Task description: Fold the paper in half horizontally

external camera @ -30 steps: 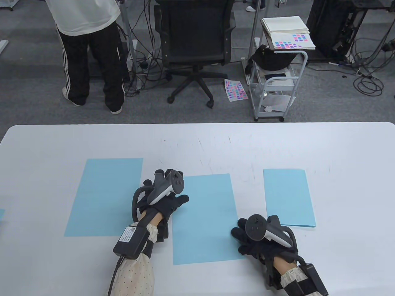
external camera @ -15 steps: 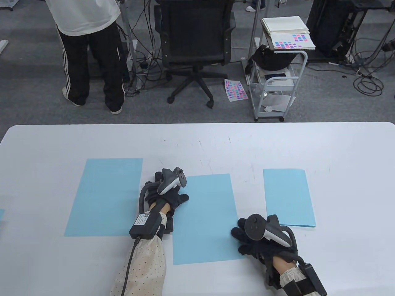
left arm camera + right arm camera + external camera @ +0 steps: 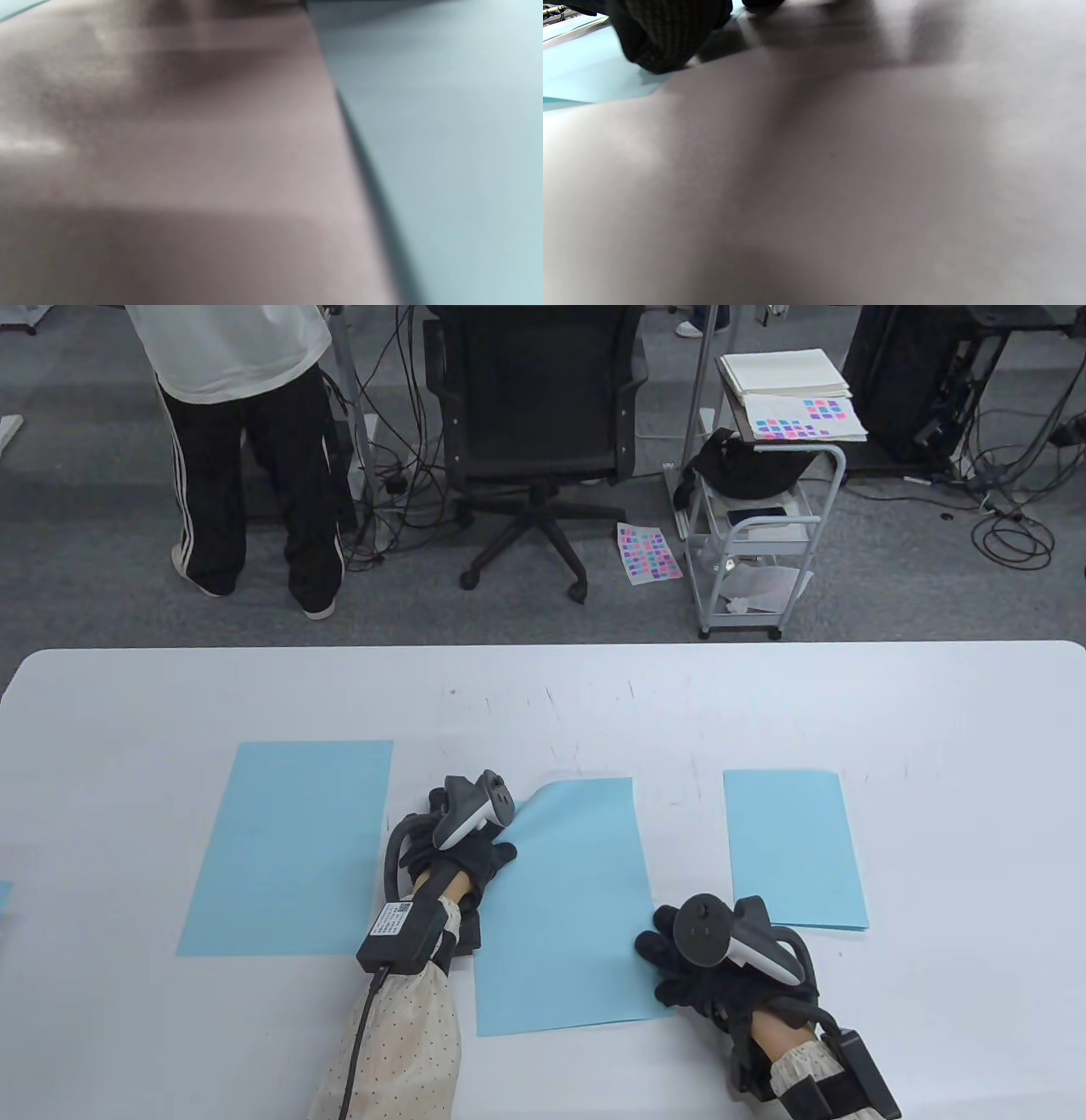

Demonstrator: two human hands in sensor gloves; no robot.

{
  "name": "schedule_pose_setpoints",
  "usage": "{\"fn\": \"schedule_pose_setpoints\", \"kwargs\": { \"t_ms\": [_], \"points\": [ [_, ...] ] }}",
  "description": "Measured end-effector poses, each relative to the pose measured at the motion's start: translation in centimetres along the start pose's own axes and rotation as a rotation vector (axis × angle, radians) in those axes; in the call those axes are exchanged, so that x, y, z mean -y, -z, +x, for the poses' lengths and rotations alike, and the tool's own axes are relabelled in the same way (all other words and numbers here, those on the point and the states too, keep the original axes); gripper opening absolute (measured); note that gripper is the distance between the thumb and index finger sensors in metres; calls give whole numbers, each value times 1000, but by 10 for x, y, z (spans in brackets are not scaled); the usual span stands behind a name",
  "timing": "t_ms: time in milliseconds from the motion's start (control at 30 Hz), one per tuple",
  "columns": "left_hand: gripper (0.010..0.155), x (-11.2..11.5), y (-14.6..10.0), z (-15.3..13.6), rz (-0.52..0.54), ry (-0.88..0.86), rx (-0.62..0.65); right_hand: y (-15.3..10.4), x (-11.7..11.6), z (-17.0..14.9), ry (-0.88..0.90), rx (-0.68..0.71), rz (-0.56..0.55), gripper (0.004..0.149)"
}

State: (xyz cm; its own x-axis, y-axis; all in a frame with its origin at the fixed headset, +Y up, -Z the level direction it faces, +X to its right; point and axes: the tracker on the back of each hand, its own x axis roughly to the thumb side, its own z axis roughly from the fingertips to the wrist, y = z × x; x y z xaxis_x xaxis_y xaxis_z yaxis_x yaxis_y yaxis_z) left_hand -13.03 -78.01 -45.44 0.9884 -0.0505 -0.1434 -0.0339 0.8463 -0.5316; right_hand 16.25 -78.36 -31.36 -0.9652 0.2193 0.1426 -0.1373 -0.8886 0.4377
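Lifted since before, middle paper's (image 3: 568,916) far-left corner curls beside left hand (image 3: 462,844).

The light blue sheet of paper (image 3: 568,908) I'm folding lies lengthwise on the table (image 3: 543,687), between a flat blue sheet (image 3: 288,848) and an already folded one (image 3: 793,848). Its far left corner curls up off the table.

left hand (image 3: 462,848) fingers curled and pinching, right hand (image 3: 691,963) lying flat, fingers spread.
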Motion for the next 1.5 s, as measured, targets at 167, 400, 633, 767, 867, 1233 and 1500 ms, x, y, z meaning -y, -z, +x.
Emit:
{"fn": "schedule_pose_setpoints", "kwargs": {
  "t_ms": [167, 400, 633, 767, 867, 1233, 1500],
  "points": [
    [65, -6, -7, 0, 1, -46, 24, 0, 0, 0, 4, 4, 3, 62],
    [76, -19, -13, -6, 9, -179, 74, 0, 0, 0, 5, 7, 3, 62],
    [84, -21, -7, -4, 47, -92, 37, 0, 0, 0, 7, 12, 4, 62],
    [82, -20, 0, -2, 50, -31, -10, 0, 0, 0, 11, 16, 5, 62],
    [82, -19, 7, -4, 59, 6, -54, 0, 0, -1, 12, 19, 7, 62],
    [79, -13, 23, -14, 39, -15, -122, 1, -1, -1, 27, 36, 15, 62],
    [64, -18, 20, -15, 28, -66, -91, 1, -1, -2, 34, 38, 19, 62]
  ]
}}
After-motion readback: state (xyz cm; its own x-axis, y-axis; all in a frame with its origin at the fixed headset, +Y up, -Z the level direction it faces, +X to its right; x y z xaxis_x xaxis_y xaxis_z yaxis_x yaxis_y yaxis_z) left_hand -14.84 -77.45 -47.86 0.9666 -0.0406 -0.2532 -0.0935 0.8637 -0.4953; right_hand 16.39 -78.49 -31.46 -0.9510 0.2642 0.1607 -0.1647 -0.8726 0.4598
